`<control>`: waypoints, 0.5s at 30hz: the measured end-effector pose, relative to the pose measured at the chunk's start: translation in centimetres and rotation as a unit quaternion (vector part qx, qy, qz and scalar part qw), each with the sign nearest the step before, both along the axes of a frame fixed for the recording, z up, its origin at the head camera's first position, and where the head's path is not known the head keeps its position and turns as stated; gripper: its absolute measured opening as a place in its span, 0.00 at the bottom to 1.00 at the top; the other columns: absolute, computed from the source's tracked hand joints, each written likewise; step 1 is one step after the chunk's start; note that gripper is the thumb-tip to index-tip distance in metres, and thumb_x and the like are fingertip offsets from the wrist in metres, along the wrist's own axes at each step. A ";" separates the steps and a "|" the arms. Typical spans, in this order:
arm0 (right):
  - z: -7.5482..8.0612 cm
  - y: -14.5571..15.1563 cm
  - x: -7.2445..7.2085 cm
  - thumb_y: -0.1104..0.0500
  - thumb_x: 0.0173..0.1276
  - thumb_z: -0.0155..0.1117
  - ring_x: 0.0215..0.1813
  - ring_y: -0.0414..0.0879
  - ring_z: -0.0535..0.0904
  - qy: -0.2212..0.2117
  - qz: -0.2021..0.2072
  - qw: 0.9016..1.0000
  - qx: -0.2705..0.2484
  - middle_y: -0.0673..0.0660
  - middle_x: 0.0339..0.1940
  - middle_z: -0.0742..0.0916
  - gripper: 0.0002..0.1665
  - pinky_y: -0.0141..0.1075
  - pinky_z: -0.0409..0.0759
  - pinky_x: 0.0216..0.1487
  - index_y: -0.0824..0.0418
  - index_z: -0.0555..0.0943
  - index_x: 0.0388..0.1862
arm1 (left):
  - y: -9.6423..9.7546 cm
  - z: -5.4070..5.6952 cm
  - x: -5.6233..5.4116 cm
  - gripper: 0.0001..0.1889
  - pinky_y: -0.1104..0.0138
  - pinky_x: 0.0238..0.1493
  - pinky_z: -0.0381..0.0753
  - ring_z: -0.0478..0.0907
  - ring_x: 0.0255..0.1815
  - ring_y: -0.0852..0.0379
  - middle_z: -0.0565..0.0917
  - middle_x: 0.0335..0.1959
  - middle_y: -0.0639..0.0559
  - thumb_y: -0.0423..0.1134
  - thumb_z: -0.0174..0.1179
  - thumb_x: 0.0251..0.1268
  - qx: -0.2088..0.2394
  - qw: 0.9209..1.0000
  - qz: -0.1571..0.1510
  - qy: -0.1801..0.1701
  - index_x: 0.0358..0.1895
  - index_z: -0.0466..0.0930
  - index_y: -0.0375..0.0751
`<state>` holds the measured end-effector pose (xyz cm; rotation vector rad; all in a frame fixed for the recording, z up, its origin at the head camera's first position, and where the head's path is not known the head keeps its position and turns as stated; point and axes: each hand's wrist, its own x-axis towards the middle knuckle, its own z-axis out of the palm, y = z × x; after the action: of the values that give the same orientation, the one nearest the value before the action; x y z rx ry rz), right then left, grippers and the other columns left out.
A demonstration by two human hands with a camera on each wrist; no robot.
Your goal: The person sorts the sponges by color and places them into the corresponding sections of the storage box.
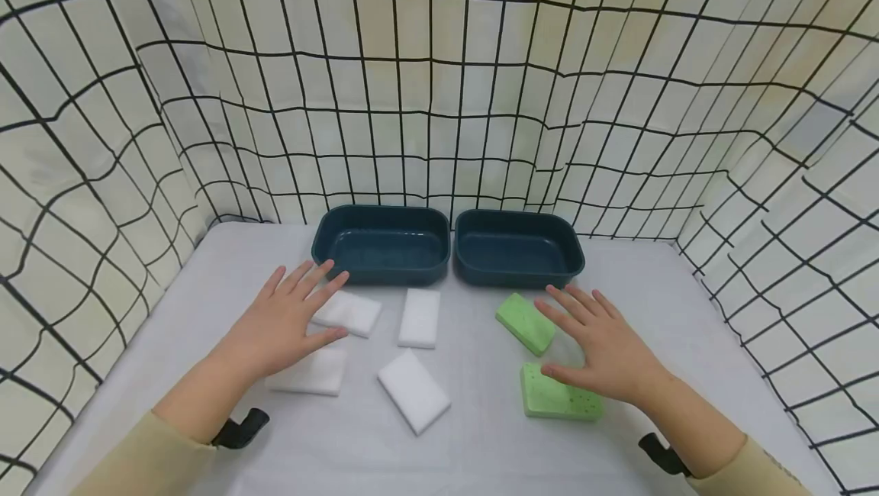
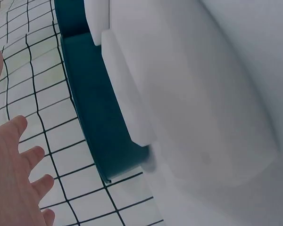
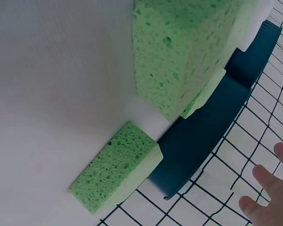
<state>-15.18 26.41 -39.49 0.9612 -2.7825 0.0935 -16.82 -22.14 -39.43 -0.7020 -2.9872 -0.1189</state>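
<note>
My left hand (image 1: 281,328) hovers with spread fingers above two white foam sponges, one near the fingertips (image 1: 357,314) and one under the thumb (image 1: 314,374), partly covering both. Two more white sponges lie to its right, one upright (image 1: 420,318) and one slanted (image 1: 414,391). Over on the right, my right hand (image 1: 607,347) is spread too, holding nothing. Beside its fingers is a slanted green sponge (image 1: 525,323), and below the thumb another green sponge (image 1: 559,395). The right wrist view shows a third green sponge (image 3: 118,169), hidden in the head view.
Two dark teal trays stand side by side at the back, the left one (image 1: 384,275) and the right one (image 1: 515,278). A white cloth (image 1: 481,450) covers the table. Black wire grid (image 1: 429,111) walls the back and both sides.
</note>
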 end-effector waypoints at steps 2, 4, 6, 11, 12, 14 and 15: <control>-0.2 0.1 0.1 0.25 0.62 0.58 0.77 0.58 0.57 -0.011 -0.001 1.000 -0.004 0.52 0.80 0.61 0.52 0.60 0.54 0.72 0.44 0.59 0.80 | -0.3 0.0 -0.4 0.45 0.41 0.75 0.37 0.44 0.79 0.38 0.50 0.81 0.44 0.72 0.45 0.68 0.001 1.000 0.005 -0.004 0.80 0.51 0.49; -0.3 0.2 0.3 0.25 0.62 0.58 0.75 0.58 0.61 -0.022 -0.006 1.000 -0.007 0.52 0.79 0.64 0.50 0.60 0.58 0.71 0.42 0.60 0.79 | -0.7 0.0 -0.9 0.46 0.41 0.75 0.37 0.43 0.79 0.37 0.49 0.81 0.43 0.73 0.43 0.68 0.003 1.000 0.013 -0.009 0.80 0.50 0.49; -0.5 0.3 0.4 0.25 0.62 0.58 0.73 0.57 0.64 -0.036 -0.014 0.999 -0.012 0.52 0.77 0.67 0.48 0.59 0.61 0.69 0.41 0.63 0.78 | -1.1 0.1 -1.4 0.46 0.40 0.75 0.36 0.43 0.79 0.36 0.49 0.81 0.42 0.74 0.41 0.68 0.006 1.000 0.021 -0.016 0.81 0.48 0.49; -1.0 1.0 0.7 0.25 0.62 0.59 0.70 0.54 0.70 -0.069 -0.024 0.997 -0.019 0.50 0.71 0.74 0.44 0.59 0.68 0.64 0.40 0.69 0.74 | -2.0 0.5 -2.6 0.48 0.37 0.73 0.35 0.42 0.79 0.33 0.48 0.80 0.39 0.75 0.40 0.67 0.014 0.998 0.042 -0.038 0.81 0.44 0.49; -1.1 1.1 0.8 0.25 0.63 0.59 0.69 0.54 0.71 -0.078 -0.022 0.996 -0.022 0.50 0.70 0.76 0.42 0.59 0.69 0.63 0.40 0.71 0.73 | -2.1 0.6 -2.8 0.48 0.37 0.73 0.35 0.42 0.78 0.33 0.47 0.80 0.38 0.75 0.40 0.67 0.016 0.998 0.046 -0.043 0.81 0.44 0.49; -1.3 1.4 0.8 0.26 0.63 0.59 0.67 0.53 0.73 -0.096 -0.018 0.995 -0.025 0.49 0.67 0.78 0.40 0.58 0.71 0.62 0.40 0.74 0.71 | -2.3 0.8 -3.3 0.49 0.36 0.73 0.35 0.42 0.78 0.31 0.47 0.80 0.37 0.75 0.40 0.67 0.016 0.997 0.050 -0.048 0.81 0.43 0.48; -1.4 1.6 0.9 0.25 0.63 0.58 0.65 0.52 0.74 -0.105 -0.016 0.994 -0.026 0.49 0.65 0.79 0.40 0.57 0.72 0.62 0.40 0.75 0.70 | -2.4 0.9 -3.5 0.49 0.35 0.73 0.35 0.42 0.78 0.31 0.48 0.80 0.37 0.75 0.41 0.67 0.016 0.997 0.053 -0.048 0.81 0.44 0.47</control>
<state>-14.33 28.00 -40.84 0.9451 -2.9671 0.2757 -20.29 -24.55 -38.57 -0.5499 -3.0993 -0.1983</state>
